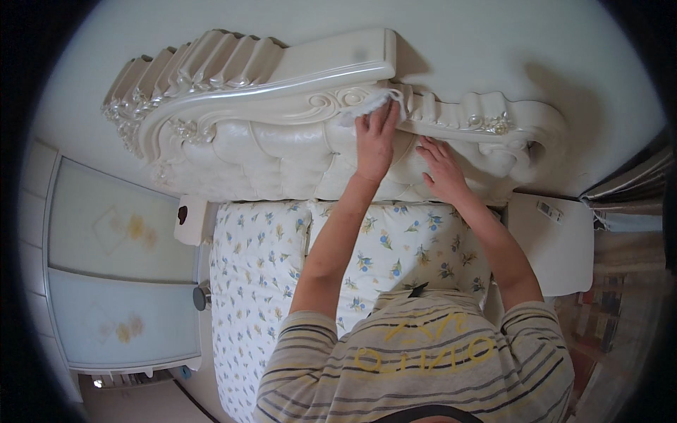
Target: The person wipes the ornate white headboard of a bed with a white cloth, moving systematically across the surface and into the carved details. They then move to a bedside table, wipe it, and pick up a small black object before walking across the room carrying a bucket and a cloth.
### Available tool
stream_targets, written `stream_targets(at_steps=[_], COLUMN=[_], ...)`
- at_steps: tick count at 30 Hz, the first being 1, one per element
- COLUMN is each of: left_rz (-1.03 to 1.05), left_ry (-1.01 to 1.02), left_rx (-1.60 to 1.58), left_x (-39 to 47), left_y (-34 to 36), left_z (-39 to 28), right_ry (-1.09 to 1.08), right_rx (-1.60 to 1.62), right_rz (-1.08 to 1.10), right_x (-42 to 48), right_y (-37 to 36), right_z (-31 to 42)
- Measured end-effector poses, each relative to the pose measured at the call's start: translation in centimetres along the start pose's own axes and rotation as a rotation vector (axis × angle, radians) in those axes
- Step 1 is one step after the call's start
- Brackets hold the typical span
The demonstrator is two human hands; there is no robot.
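My left hand (375, 143) presses a white cloth (365, 108) against the carved scrollwork of a cream headboard (264, 113), right of the raised middle part. Part of the cloth is hidden under the fingers. Lower and to the right, my right hand (444, 172) rests its fingertips on the tufted padding (288, 153) just under the carved rail. Its fingers are slightly spread, and it holds nothing. Below both hands, pillows (391, 232) in a blue and yellow flower print lie against the headboard.
A white bedside table (552, 254) with a remote control (550, 212) stands at the right, near a curtain (634, 180). Another bedside table (191, 221) bears a dark object on the left. Beyond it are sliding wardrobe doors (121, 222). The flower-print bedding (248, 317) spreads below me.
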State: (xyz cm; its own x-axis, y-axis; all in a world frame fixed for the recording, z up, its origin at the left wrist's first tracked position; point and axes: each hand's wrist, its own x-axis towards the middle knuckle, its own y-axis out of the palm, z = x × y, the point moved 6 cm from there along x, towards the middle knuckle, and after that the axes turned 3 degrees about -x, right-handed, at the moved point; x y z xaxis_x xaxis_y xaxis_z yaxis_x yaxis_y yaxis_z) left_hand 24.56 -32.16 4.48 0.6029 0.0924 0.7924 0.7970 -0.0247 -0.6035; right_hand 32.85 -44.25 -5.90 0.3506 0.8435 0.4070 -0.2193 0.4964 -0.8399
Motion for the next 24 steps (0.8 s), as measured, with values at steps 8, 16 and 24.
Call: stream_targets(at_steps=[8, 16, 24], left_rz=[0.015, -0.254, -0.229], left_ry=[-0.015, 0.058, 0.235], left_rx=[-0.113, 0.145, 0.174], left_x=[0.1, 5.4, 7.9], left_y=[-1.1, -10.4, -5.1], left_z=[-2.1, -2.4, -3.5], right_ry=[0.013, 0.024, 0.021], right_rx=[0.0, -0.001, -0.008], right_rz=[0.007, -0.025, -0.022], right_x=[0.2, -0.1, -0.2], right_y=[0.1, 0.3, 0.1], right_z=[-0.1, -0.2, 0.0])
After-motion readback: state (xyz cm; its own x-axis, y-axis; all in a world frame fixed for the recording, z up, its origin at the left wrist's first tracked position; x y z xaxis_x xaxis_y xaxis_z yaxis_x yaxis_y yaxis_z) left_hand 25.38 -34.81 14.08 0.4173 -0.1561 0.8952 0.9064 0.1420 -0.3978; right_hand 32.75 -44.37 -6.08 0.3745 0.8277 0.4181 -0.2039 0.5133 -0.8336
